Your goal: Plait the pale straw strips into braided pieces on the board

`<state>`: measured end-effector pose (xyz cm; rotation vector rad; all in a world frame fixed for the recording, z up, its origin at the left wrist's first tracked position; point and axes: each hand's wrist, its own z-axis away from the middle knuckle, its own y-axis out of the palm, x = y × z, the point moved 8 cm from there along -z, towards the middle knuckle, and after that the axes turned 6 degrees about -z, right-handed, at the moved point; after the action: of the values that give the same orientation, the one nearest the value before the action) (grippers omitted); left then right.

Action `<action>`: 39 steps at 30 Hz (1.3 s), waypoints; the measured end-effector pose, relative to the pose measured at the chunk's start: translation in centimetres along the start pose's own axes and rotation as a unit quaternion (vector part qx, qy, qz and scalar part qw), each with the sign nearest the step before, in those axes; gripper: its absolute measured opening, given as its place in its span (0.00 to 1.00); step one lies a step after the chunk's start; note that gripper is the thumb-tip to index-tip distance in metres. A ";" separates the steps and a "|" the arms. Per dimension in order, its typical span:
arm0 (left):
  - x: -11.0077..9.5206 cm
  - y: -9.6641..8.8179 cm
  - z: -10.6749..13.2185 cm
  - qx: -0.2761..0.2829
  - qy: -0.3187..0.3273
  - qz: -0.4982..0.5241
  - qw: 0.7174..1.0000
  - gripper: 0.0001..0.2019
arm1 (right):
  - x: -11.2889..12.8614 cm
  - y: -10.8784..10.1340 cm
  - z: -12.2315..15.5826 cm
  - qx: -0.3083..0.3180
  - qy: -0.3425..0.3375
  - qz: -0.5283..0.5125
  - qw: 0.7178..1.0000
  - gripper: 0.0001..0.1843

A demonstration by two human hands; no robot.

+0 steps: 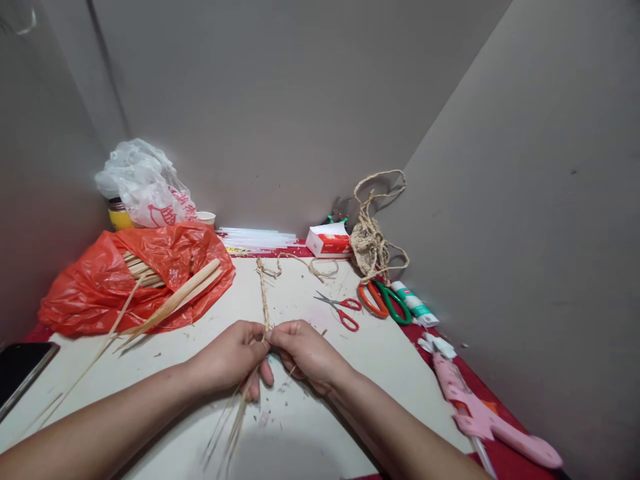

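My left hand (pixel 234 357) and my right hand (pixel 305 352) meet over the middle of the white board (pixel 380 360), fingers pinched together on a bundle of thin straw strips (pixel 239 420). A twisted straw cord (pixel 263 293) runs away from the pinch toward the far wall. The loose strip ends fan out below my left hand toward me.
A red plastic bag (pixel 100 287) holding wooden slats lies at the left, with a white bag (pixel 145 183) behind it. Small red scissors (pixel 343 310), larger orange-green scissors (pixel 383 300), a twine coil (pixel 370 247), a glue stick (pixel 415 303) and a pink glue gun (pixel 480 413) lie at the right. A phone (pixel 20 373) sits at the left edge.
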<state>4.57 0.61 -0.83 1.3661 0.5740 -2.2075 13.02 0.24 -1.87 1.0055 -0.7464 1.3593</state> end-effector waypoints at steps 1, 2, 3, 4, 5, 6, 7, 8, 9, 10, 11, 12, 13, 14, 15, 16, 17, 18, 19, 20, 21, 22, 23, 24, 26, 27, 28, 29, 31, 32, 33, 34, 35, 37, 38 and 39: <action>0.1 0.0 0.0 -0.018 0.003 -0.015 1.000 0.12 | 0.0 0.1 0.1 0.005 0.003 -0.008 1.000 0.14; 0.2 0.0 -0.1 -0.035 0.006 -0.031 0.999 0.12 | 0.1 0.3 0.2 0.013 0.004 -0.011 1.000 0.15; 0.3 0.0 -0.1 -0.051 0.011 -0.046 0.998 0.11 | 0.1 0.5 0.3 0.026 0.004 -0.013 1.000 0.14; 0.3 0.0 0.0 -0.065 0.017 -0.057 0.996 0.10 | 0.3 0.8 0.4 0.039 0.002 -0.013 0.999 0.14; 0.3 0.0 0.0 -0.075 0.025 -0.064 0.995 0.09 | 0.4 1.1 0.4 0.049 -0.001 -0.013 0.999 0.13; 0.1 0.0 0.1 -0.084 0.034 -0.068 0.993 0.09 | 0.4 1.2 0.5 0.053 -0.003 -0.012 0.999 0.12; -0.1 0.0 0.2 -0.089 0.045 -0.072 0.992 0.09 | 0.4 1.2 0.5 0.046 -0.003 -0.012 0.999 0.11; -0.4 0.0 0.3 -0.088 0.054 -0.075 0.992 0.10 | 0.4 0.9 0.5 0.032 -0.001 -0.011 0.999 0.10; -0.5 -0.1 0.3 -0.079 0.053 -0.077 0.992 0.11 | 0.3 0.7 0.5 0.015 0.002 -0.007 1.000 0.09; -0.6 -0.1 0.3 -0.062 0.041 -0.078 0.994 0.13 | 0.2 0.4 0.4 0.002 0.006 -0.002 1.000 0.08; -0.5 -0.2 0.3 -0.040 0.021 -0.083 0.996 0.13 | 0.1 0.2 0.4 -0.007 0.007 0.003 1.000 0.08; -0.5 -0.4 0.3 -0.026 0.002 -0.096 0.995 0.13 | 0.1 0.1 0.4 -0.012 0.009 0.008 1.000 0.08; -0.5 -1.0 0.3 -0.030 -0.006 -0.115 0.993 0.13 | 0.0 0.0 0.3 -0.014 0.010 0.012 1.000 0.09; -0.8 -1.9 0.2 -0.055 -0.001 -0.140 0.989 0.12 | 0.0 0.0 0.3 -0.014 0.011 0.016 1.000 0.09; -1.3 -2.8 0.2 -0.095 0.016 -0.164 0.982 0.11 | -0.1 0.0 0.3 -0.015 0.013 0.020 1.000 0.09; -1.8 -3.6 0.2 -0.136 0.041 -0.183 0.973 0.10 | -0.1 -0.1 0.2 -0.014 0.014 0.022 1.000 0.10; -2.1 -4.1 0.2 -0.165 0.062 -0.188 0.966 0.09 | -0.2 -0.1 0.2 -0.011 0.013 0.024 1.000 0.10; -2.2 -4.3 0.2 -0.178 0.077 -0.178 0.965 0.09 | -0.3 -0.1 0.1 -0.009 0.012 0.025 1.000 0.11; -2.1 -4.1 0.0 -0.169 0.081 -0.155 0.970 0.09 | -0.3 -0.1 0.0 -0.007 0.010 0.026 1.000 0.11; -1.8 -3.6 -0.2 -0.147 0.075 -0.124 0.978 0.09 | -0.4 -0.1 0.0 -0.003 0.007 0.028 1.000 0.11; -1.4 -3.0 -0.4 -0.120 0.060 -0.090 0.987 0.09 | -0.4 -0.1 -0.1 0.002 0.003 0.031 1.000 0.11; -0.8 -2.5 -0.5 -0.096 0.038 -0.059 0.993 0.08 | -0.4 -0.1 -0.1 0.006 0.000 0.035 0.999 0.11; -0.4 -2.1 -0.6 -0.078 0.017 -0.039 0.996 0.08 | -0.3 -0.1 -0.1 0.009 -0.003 0.040 0.999 0.11; -0.1 -1.9 -0.7 -0.067 0.005 -0.034 0.997 0.07 | -0.3 -0.1 -0.1 0.013 -0.003 0.046 0.999 0.10; 0.0 -2.0 -0.9 -0.070 0.012 -0.056 0.996 0.07 | 0.0 -0.1 0.0 0.017 -0.001 0.061 0.998 0.09; -0.1 -2.2 -0.9 -0.077 0.024 -0.069 0.994 0.07 | 0.2 -0.1 0.1 0.016 0.000 0.070 0.997 0.09; -0.2 -2.4 -1.0 -0.082 0.035 -0.076 0.993 0.07 | 0.4 -0.2 0.2 0.015 0.000 0.080 0.997 0.08; -0.2 -2.6 -1.1 -0.085 0.039 -0.073 0.993 0.08 | 0.5 -0.2 0.3 0.013 -0.001 0.087 0.996 0.08; 0.0 -2.8 -1.2 -0.080 0.022 -0.044 0.996 0.08 | 0.8 -0.3 0.3 0.013 -0.008 0.097 0.995 0.08; 0.2 -2.8 -1.2 -0.074 0.009 -0.024 0.997 0.08 | 0.9 -0.4 0.3 0.015 -0.016 0.101 0.995 0.08; 0.3 -2.7 -1.2 -0.068 -0.003 -0.005 0.998 0.08 | 1.0 -0.4 0.3 0.019 -0.026 0.107 0.994 0.09; 0.4 -2.6 -1.2 -0.061 -0.013 0.010 0.998 0.09 | 1.1 -0.5 0.3 0.024 -0.038 0.115 0.992 0.10; 0.5 -2.4 -1.1 -0.056 -0.019 0.022 0.998 0.09 | 1.2 -0.5 0.2 0.028 -0.051 0.127 0.990 0.11; 0.5 -2.3 -1.1 -0.056 -0.018 0.037 0.998 0.10 | 1.3 -0.4 0.2 0.038 -0.070 0.158 0.984 0.13; 0.5 -2.3 -1.1 -0.061 -0.016 0.043 0.997 0.10 | 1.4 -0.3 0.3 0.043 -0.076 0.176 0.981 0.14; 0.5 -2.3 -1.1 -0.066 -0.014 0.047 0.997 0.10 | 1.4 -0.2 0.3 0.047 -0.081 0.192 0.977 0.15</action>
<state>3.77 3.00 -1.53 1.2657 0.6198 -2.0723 13.42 0.59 -0.47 1.0931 -1.0477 1.6704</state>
